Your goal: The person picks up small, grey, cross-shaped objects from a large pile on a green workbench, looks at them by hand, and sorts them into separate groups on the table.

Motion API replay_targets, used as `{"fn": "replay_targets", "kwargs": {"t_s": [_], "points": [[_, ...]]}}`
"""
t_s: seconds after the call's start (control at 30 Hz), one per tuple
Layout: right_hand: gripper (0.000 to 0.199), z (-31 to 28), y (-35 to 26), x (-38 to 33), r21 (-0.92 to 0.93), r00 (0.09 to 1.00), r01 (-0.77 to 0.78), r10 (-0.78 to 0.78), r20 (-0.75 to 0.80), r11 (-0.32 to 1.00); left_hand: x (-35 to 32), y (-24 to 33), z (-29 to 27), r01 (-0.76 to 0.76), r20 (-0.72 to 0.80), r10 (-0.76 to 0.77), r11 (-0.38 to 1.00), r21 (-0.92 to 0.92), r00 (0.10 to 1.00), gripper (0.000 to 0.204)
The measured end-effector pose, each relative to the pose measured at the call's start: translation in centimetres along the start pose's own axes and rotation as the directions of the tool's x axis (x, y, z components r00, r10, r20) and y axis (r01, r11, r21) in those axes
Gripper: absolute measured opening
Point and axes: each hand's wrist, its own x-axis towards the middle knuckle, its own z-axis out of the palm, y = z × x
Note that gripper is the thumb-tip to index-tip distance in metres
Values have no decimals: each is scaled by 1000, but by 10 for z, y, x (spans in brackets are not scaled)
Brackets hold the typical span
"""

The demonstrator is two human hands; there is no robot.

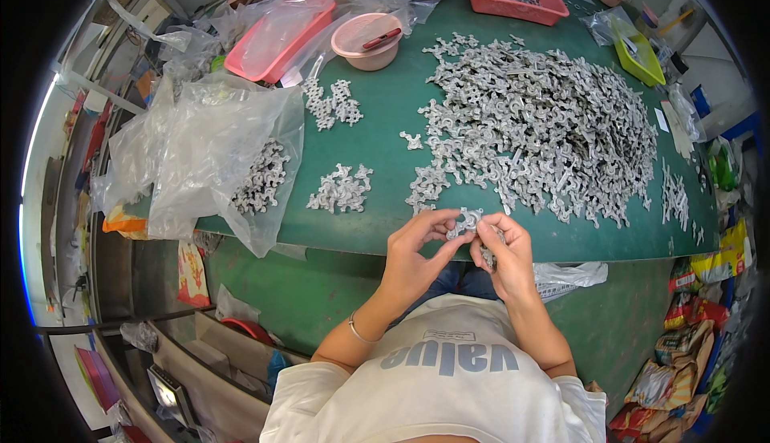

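Note:
Between my two hands, just over the near edge of the green table (377, 194), a small grey metal part (468, 220) with rounded lobes is held up. My left hand (417, 242) pinches its left side with thumb and fingertips. The thumb and forefinger of my right hand (507, 254) grip its right side. More grey parts (488, 257) show within the curled fingers of that hand. Close beyond lies a small cluster of the same parts (427, 185), beside a large spread-out heap (553, 122). Another small pile (341, 189) sits to the left.
A clear plastic bag (216, 146) with metal parts covers the table's left. At the back stand a pink tray (285, 38), a pink bowl (366, 62) with a red-handled tool, and a pink basin (513, 10) of parts. A yellow-green tray (639, 58) is far right.

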Motion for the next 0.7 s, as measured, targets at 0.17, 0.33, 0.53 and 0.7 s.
{"fn": "replay_targets", "kwargs": {"t_s": [0.17, 0.33, 0.53, 0.7], "points": [[8, 5, -8, -12, -106, 995, 98, -98, 10, 990, -3, 9, -1, -48, -10, 47, 997, -56, 999, 27], [17, 13, -15, -19, -74, 984, 180, -180, -1, 981, -7, 13, -3, -78, -11, 77, 993, -87, 997, 25], [22, 5, -11, -19, -113, 974, 225, -219, 63, 968, -10, 18, -4, -90, 14, 90, 995, -36, 996, 26], [21, 7, -14, -23, -125, 979, 203, -198, 50, 971, -11, 21, -4, -89, 16, 90, 995, -50, 996, 24]]}}
